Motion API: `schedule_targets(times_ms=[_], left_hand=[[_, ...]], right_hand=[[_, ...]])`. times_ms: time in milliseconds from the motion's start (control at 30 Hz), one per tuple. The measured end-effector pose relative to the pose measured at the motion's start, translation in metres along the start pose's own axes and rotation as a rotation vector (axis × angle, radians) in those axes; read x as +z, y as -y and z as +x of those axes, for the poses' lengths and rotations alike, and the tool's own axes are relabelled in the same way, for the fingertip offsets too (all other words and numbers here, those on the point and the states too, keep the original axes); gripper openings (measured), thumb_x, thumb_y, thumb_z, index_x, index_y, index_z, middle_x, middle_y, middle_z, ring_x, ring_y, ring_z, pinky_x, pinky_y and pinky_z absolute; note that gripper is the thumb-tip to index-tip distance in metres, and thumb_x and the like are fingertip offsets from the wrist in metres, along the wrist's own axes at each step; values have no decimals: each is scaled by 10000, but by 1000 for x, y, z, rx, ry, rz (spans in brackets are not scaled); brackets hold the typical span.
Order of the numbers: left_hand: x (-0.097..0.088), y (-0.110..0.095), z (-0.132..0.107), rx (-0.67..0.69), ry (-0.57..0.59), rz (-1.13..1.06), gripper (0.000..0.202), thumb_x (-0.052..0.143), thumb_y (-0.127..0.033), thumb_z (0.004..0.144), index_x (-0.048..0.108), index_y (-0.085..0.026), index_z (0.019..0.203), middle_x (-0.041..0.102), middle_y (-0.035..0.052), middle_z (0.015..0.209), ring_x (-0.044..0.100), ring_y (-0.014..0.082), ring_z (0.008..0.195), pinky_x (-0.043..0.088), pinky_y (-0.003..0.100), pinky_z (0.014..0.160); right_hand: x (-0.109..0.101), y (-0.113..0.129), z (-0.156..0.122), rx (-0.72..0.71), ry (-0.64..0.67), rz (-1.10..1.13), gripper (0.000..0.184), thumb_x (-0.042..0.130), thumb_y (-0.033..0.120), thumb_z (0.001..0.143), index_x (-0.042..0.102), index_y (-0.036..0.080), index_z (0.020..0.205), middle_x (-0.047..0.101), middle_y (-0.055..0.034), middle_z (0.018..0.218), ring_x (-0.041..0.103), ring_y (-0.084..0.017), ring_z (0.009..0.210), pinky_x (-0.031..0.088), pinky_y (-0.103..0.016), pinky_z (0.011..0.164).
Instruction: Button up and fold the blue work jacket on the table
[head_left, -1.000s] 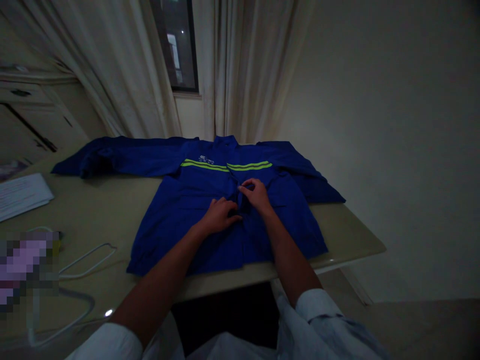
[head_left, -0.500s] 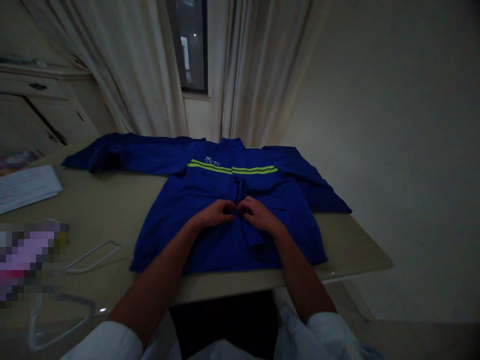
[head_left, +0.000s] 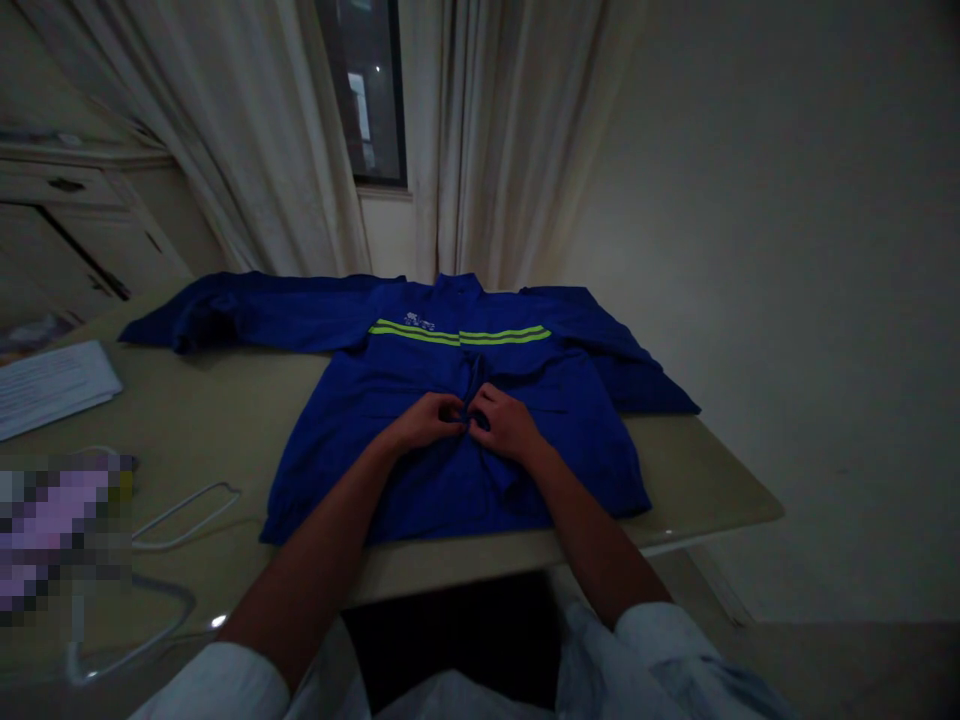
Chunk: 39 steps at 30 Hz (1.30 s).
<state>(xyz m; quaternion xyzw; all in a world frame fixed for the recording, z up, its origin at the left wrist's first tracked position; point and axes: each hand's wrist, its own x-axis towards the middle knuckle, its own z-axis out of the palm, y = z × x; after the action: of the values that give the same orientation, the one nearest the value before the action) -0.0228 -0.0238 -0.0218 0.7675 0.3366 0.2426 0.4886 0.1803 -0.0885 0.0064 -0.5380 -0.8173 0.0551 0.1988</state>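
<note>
A blue work jacket [head_left: 420, 475] lies front up on the table [head_left: 709, 480], its collar toward the window and both sleeves spread outward. Two yellow-green stripes cross its chest, with white lettering above the left one. My left hand [head_left: 429, 420] pinches the front edge of the jacket near the middle of the body. Right beside it, my right hand [head_left: 501, 422] is closed on the opposite front edge. The cloth is bunched up between my fingertips. Whatever fastener may be there is too dark and small to make out.
White wire hangers [head_left: 187, 520] lie at the left, near a blurred-out purple item [head_left: 52, 520]. Folded printed papers [head_left: 56, 385] rest farther back. Behind the table hang curtains [head_left: 510, 140]; a cabinet [head_left: 82, 220] stands at the far left, a wall [head_left: 787, 250] at the right.
My right hand has shifted slightly, its fingers bending differently at the jacket's front edge. The left hand stays pinched in nearly the same place. The whole view has moved a little.
</note>
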Motion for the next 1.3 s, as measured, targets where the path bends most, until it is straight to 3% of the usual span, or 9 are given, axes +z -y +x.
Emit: schedule_targets(times_ms=[233, 433, 667, 833, 1033, 1300], left_hand=[[-2, 3, 2, 20, 7, -9, 281, 756, -350, 734, 709, -147, 924, 679, -6, 768, 604, 152, 714, 448, 249, 642], [4, 9, 4, -39, -23, -158, 593, 800, -326, 703, 629, -128, 1236, 715, -4, 795, 660, 165, 727, 487, 264, 671], [5, 8, 3, -16, -26, -175, 595, 795, -302, 710, 575, -158, 1243, 686, -32, 775, 657, 155, 712, 475, 256, 656], [5, -1, 0, 20, -61, 57, 464, 729, -232, 758, 564, -175, 1188, 693, -26, 767, 658, 171, 719, 441, 265, 654], [11, -12, -5, 53, -108, 281, 538, 677, -177, 811, 439, -189, 1294, 722, -4, 846, 693, 207, 787, 453, 298, 712], [24, -25, -8, 66, -206, 479, 187, 580, -173, 878, 464, -246, 1006, 660, 9, 823, 672, 222, 753, 383, 305, 642]], right_hand=[[6, 5, 2, 110, -12, -84, 145, 651, 212, 947, 727, 202, 1070, 661, -67, 1145, 654, -193, 1008, 499, -276, 851], [4, -4, 3, -1, -62, -22, 117, 738, 210, 913, 730, 190, 1028, 662, -67, 1104, 638, -199, 1031, 499, -290, 877], [13, 1, 6, 20, -49, -188, 87, 692, 243, 941, 733, 184, 989, 662, -105, 1079, 592, -244, 1034, 498, -338, 880], [15, 4, 6, 68, -24, -208, 99, 680, 243, 944, 723, 193, 1017, 646, -110, 1099, 595, -245, 1022, 497, -330, 854], [8, -3, 4, 43, -1, -79, 128, 702, 218, 932, 723, 188, 1055, 654, -82, 1134, 625, -210, 1058, 497, -300, 892], [8, 4, 4, 87, 118, -195, 191, 626, 317, 997, 720, 211, 1124, 673, -72, 1100, 652, -205, 969, 483, -286, 775]])
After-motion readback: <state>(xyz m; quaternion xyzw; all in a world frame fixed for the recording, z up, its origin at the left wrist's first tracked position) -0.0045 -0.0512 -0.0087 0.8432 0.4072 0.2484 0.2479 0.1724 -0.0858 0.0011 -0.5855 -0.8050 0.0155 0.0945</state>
